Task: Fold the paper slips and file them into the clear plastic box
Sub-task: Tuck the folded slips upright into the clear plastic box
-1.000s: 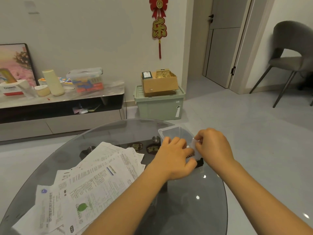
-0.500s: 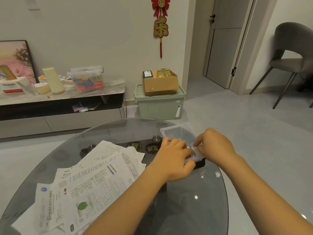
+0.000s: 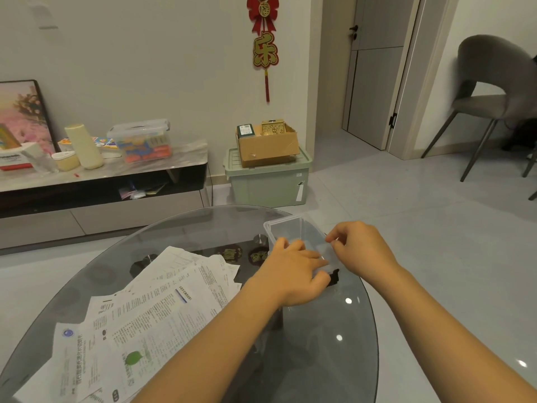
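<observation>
Box (image 3: 286, 228) of clear plastic under my left hand (image 3: 293, 271), fingers lying flat; right hand (image 3: 360, 251) pinches its rim; printed papers (image 3: 145, 309) left of both.

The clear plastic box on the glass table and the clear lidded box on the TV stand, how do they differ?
The clear plastic box on the glass table is open-topped; the lidded storage box on the TV stand has its lid on. The table box's visible far end looks empty; the stand box shows colourful contents. Both hands, left hand and right hand, are at the table box; nothing touches the stand box. Both are transparent plastic.
</observation>
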Demonstrator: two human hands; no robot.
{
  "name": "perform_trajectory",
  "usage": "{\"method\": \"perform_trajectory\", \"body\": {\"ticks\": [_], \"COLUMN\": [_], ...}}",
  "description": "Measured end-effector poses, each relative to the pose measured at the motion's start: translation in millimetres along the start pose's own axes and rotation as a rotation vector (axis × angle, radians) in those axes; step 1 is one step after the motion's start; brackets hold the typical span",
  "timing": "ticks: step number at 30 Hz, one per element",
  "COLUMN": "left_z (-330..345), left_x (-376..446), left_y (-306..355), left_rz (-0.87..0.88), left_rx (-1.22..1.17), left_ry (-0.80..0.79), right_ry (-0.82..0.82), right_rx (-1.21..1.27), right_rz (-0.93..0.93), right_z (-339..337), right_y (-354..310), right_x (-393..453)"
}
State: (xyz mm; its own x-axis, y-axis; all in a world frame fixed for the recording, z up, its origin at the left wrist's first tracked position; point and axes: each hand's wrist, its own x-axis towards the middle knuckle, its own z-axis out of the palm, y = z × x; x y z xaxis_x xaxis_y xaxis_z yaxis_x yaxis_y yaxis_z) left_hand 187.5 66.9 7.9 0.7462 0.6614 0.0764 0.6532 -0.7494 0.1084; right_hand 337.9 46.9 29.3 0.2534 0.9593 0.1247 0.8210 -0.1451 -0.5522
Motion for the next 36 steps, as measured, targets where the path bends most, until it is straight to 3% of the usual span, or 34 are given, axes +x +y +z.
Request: {"method": "perform_trajectory", "body": {"ticks": [5, 10, 21, 29, 33, 36], "left_z": [-9, -28, -22, 7, 20, 28], "left_x": [-8, -35, -145, -204, -222, -226], "left_y": [1, 1, 9, -17, -35, -42], "left_rz": [-0.046, -0.151, -0.372, -0.637, -0.880, -0.941], "left_rx": [-0.049, -0.034, -0.123, -0.039, -0.013, -0.016], "left_ry": [0.054, 0.115, 0.220, 0.070, -0.066, -0.135], "right_ry": [0.012, 0.045, -0.086, -0.270, -0.345, -0.375], "right_rx": [0.027, 0.035, 0.030, -0.146, -0.201, -0.228], "right_rz": [-0.038, -0.212, -0.568, -0.688, -0.714, -0.732], "right_z": [-2, 1, 43, 81, 94, 100], "right_y": [-2, -12, -65, -81, -86, -88], "right_x": [-4, -16, -73, -96, -102, -104]}}
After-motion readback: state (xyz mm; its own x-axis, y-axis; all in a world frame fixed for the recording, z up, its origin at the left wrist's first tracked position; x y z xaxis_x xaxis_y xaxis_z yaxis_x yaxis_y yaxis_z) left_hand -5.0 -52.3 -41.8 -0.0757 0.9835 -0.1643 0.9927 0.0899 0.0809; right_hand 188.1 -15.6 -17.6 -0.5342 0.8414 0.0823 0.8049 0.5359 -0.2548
